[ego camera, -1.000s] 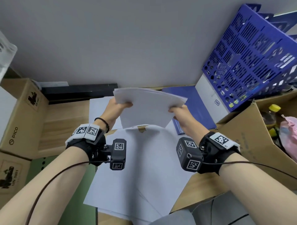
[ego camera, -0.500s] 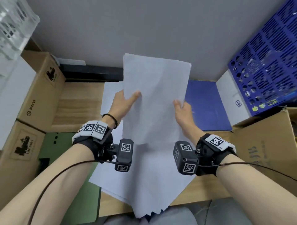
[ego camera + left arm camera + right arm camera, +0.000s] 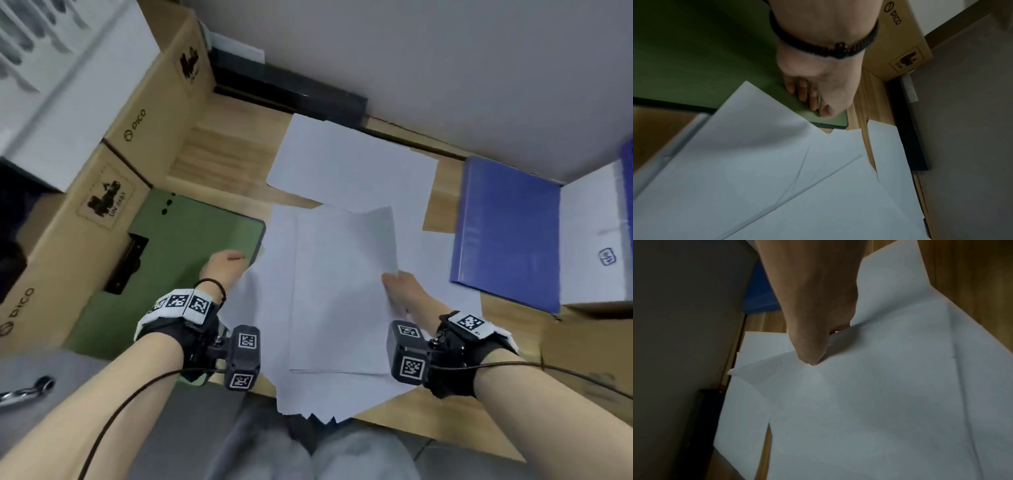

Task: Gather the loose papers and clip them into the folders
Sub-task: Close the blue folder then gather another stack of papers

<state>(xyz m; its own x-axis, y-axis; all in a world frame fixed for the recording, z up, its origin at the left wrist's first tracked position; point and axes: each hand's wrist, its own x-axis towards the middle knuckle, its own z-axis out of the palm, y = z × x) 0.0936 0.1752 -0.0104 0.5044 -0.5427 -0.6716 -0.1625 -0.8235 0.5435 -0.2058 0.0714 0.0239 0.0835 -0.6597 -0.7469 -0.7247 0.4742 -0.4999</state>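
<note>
A squared stack of white papers [image 3: 342, 291] lies flat on top of several fanned loose sheets [image 3: 308, 397] in the middle of the wooden desk. My right hand [image 3: 399, 284] pinches the stack's right edge, thumb on top [image 3: 824, 347], the fingers mostly hidden beneath the sheets. My left hand [image 3: 224, 265] is off the papers. Its fingertips [image 3: 809, 100] touch the near right corner of the green folder [image 3: 171, 260], which lies shut to the left with a black clip [image 3: 126, 263] on its left edge. A single loose sheet [image 3: 349, 164] lies farther back. The blue folder [image 3: 507, 233] lies shut to the right.
Stacked cardboard boxes [image 3: 113, 164] wall in the desk's left side. A white box [image 3: 596, 240] and a cardboard box [image 3: 582, 359] stand on the right. A black bar [image 3: 291, 92] runs along the back wall. The fanned sheets overhang the desk's front edge [image 3: 445, 431].
The stack, held up on end by both hands before, now lies flat on the loose sheets. My left hand let go of it and moved left onto the green folder.
</note>
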